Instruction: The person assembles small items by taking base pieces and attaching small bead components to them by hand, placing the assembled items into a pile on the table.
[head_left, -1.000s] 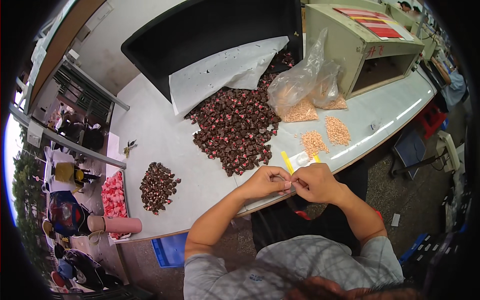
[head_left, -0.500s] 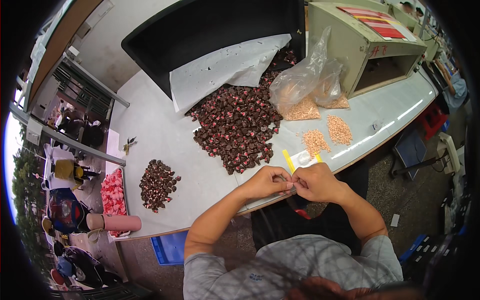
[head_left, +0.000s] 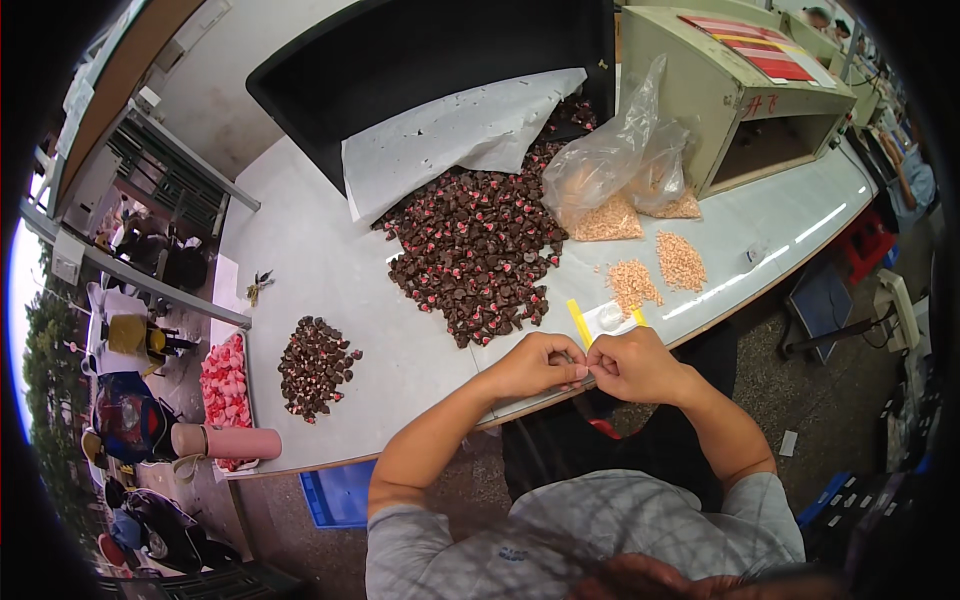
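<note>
Pinching a Tiny Part at the Table's Near Edge

Spreading across most of the view is one pale grey table, carrying everything else. Sitting at twelve o'clock is one black tray, with one sheet of white paper spilling over its front lip. One green box is standing at one o'clock, its open front showing a shadowed inside whose contents are hard to make out.

One big pile of dark brown and pink pieces is lying at the centre, running up under the paper so that its far end is hidden. One smaller dark pile is sitting at nine o'clock. Beside it, at the table's left edge, a heap of pink pieces is lying next to one pink cylinder.

Two clear plastic bags are slumping at one o'clock, each holding tan granules. Two small loose tan heaps are lying just below them.

At five o'clock from the big pile, the left hand and right hand are meeting fingertip to fingertip, both clenched around something too small to identify. One yellow strip and a small clear packet are lying just beyond the knuckles.
</note>
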